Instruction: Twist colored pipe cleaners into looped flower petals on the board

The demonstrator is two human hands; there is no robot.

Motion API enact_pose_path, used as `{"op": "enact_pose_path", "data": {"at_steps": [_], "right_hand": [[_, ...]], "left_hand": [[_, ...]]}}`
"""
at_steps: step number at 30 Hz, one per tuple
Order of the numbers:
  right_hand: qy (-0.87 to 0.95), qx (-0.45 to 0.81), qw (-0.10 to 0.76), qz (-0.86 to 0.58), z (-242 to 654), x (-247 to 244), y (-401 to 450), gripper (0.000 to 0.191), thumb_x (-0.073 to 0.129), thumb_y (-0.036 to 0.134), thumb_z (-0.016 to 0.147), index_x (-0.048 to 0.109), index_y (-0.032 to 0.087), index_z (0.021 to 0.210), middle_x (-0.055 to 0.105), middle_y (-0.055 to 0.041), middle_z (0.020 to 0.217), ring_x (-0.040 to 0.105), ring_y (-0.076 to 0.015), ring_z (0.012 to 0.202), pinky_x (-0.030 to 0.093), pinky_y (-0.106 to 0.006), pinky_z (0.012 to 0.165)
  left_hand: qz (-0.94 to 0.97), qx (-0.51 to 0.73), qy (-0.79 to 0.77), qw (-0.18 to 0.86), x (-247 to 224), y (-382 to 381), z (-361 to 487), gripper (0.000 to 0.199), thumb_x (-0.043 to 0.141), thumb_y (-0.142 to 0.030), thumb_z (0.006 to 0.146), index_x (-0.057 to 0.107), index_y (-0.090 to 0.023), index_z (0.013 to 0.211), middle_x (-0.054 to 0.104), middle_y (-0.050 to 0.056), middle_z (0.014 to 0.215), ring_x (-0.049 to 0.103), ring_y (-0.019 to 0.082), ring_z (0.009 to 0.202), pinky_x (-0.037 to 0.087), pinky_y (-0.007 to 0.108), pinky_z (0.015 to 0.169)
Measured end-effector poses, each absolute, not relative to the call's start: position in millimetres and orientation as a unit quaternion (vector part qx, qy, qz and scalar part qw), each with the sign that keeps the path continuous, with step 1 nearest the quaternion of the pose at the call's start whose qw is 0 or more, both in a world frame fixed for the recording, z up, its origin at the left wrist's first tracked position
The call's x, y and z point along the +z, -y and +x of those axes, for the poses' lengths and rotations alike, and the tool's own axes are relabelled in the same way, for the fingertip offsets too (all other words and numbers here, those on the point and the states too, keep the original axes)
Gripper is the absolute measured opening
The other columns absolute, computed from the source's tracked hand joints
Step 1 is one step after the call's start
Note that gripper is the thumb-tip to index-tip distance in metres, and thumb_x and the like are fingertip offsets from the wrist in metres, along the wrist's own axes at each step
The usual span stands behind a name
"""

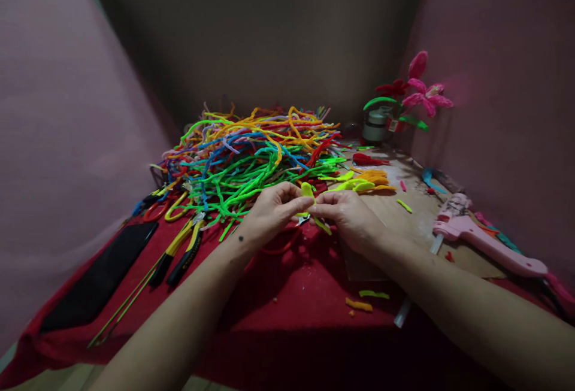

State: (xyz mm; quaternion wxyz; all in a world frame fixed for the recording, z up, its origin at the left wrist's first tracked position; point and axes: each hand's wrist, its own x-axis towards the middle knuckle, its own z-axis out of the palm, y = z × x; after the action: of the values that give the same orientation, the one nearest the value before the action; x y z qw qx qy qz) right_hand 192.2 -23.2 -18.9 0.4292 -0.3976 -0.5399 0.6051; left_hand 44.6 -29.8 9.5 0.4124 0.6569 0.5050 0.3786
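Observation:
Both hands meet above the front middle of the red-covered table, pinching one yellow-green pipe cleaner (307,190). My left hand (283,202) has thumb and fingers closed on it from the left. From the other side, my right hand (344,211) grips it with closed fingertips. A flattened, bent part sticks up between the hands, and a short tail hangs below. Just behind my right hand lie yellow-green shaped pieces (359,185) and a bundle of orange ones (375,176). Red-handled scissors (283,249) lie partly hidden under my hands.
A large heap of coloured pipe cleaners (242,163) covers the back. To the left are yellow-black pliers (184,247) and a black phone (101,277). A pink glue gun (489,241) rests on cardboard at right, with pink pipe-cleaner flowers (424,94) behind.

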Motion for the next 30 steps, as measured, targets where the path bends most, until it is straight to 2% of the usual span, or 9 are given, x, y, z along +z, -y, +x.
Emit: {"op": "enact_pose_path", "data": {"at_steps": [4,6,10,13,17,20,25,27,30], "right_hand": [[0.538,0.574,0.460,-0.412,192.1,-19.2,21.0,0.022,0.062,0.025,0.063,0.049,0.015,0.050,0.043,0.0051,0.044,0.033,-0.0050,0.041,0.022,-0.023,0.042],[0.536,0.576,0.460,-0.411,191.3,-21.0,20.3,0.023,0.062,0.028,0.064,0.049,0.015,0.051,0.045,0.0044,0.045,0.034,-0.0053,0.041,0.023,-0.023,0.042],[0.519,0.583,0.467,-0.416,189.9,-23.8,21.1,0.022,0.063,0.028,0.063,0.050,0.015,0.052,0.047,0.0042,0.045,0.035,-0.0058,0.040,0.023,-0.023,0.041],[0.494,0.605,0.473,-0.408,190.3,-23.4,22.2,0.020,0.063,0.027,0.063,0.049,0.015,0.053,0.047,0.0044,0.046,0.036,-0.0058,0.039,0.024,-0.023,0.041],[0.494,0.579,0.498,-0.414,191.3,-22.9,20.9,0.020,0.064,0.027,0.062,0.050,0.015,0.053,0.046,0.0048,0.045,0.035,-0.0059,0.041,0.024,-0.023,0.042],[0.500,0.568,0.498,-0.423,191.1,-23.6,19.1,0.022,0.065,0.031,0.061,0.052,0.015,0.056,0.048,0.0040,0.048,0.037,-0.0066,0.043,0.025,-0.023,0.044],[0.528,0.594,0.461,-0.396,191.3,-23.9,20.4,0.022,0.065,0.031,0.062,0.052,0.014,0.054,0.045,0.0043,0.047,0.034,-0.0060,0.044,0.023,-0.023,0.045],[0.536,0.607,0.454,-0.372,192.4,-22.3,22.0,0.016,0.062,0.026,0.063,0.054,0.014,0.055,0.046,0.0039,0.048,0.034,-0.0060,0.045,0.023,-0.024,0.046],[0.546,0.614,0.442,-0.361,194.1,-17.7,24.4,0.003,0.057,0.015,0.060,0.059,0.013,0.059,0.049,0.0031,0.050,0.035,-0.0062,0.046,0.025,-0.024,0.047]], "left_hand": [[0.689,0.326,-0.506,0.403,10.6,30.3,39.9,0.019,0.060,-0.031,0.069,0.057,-0.013,0.069,0.052,-0.003,0.056,0.044,0.007,0.048,0.035,0.019,0.046],[0.732,0.325,-0.508,0.318,6.3,30.5,40.2,0.016,0.057,-0.028,0.072,0.057,-0.013,0.067,0.053,-0.002,0.057,0.045,0.008,0.051,0.036,0.020,0.049],[0.784,0.357,-0.503,0.073,-10.7,32.8,47.6,0.011,0.049,-0.022,0.079,0.054,-0.015,0.072,0.058,0.002,0.067,0.050,0.012,0.060,0.038,0.024,0.058],[0.774,0.383,-0.505,0.015,-20.8,34.8,53.9,0.012,0.044,-0.022,0.082,0.052,-0.016,0.075,0.058,0.002,0.068,0.051,0.012,0.060,0.038,0.024,0.058],[0.761,0.384,-0.514,0.093,-17.7,32.5,53.9,0.015,0.046,-0.025,0.081,0.053,-0.016,0.072,0.057,0.001,0.065,0.049,0.011,0.057,0.038,0.023,0.057],[0.723,0.381,-0.526,0.237,-6.7,28.5,48.9,0.021,0.049,-0.032,0.080,0.057,-0.015,0.071,0.055,-0.001,0.062,0.047,0.010,0.053,0.038,0.022,0.054],[0.628,0.373,-0.506,0.458,4.6,27.9,44.0,0.025,0.059,-0.036,0.071,0.061,-0.014,0.082,0.057,-0.002,0.067,0.046,0.008,0.052,0.039,0.021,0.052],[0.609,0.375,-0.500,0.488,5.1,29.0,44.1,0.023,0.059,-0.034,0.071,0.060,-0.013,0.078,0.054,-0.002,0.063,0.044,0.007,0.049,0.038,0.020,0.049],[0.613,0.391,-0.500,0.470,4.8,30.0,44.0,0.020,0.058,-0.032,0.072,0.059,-0.012,0.073,0.052,-0.002,0.058,0.042,0.006,0.047,0.036,0.020,0.047]]}}
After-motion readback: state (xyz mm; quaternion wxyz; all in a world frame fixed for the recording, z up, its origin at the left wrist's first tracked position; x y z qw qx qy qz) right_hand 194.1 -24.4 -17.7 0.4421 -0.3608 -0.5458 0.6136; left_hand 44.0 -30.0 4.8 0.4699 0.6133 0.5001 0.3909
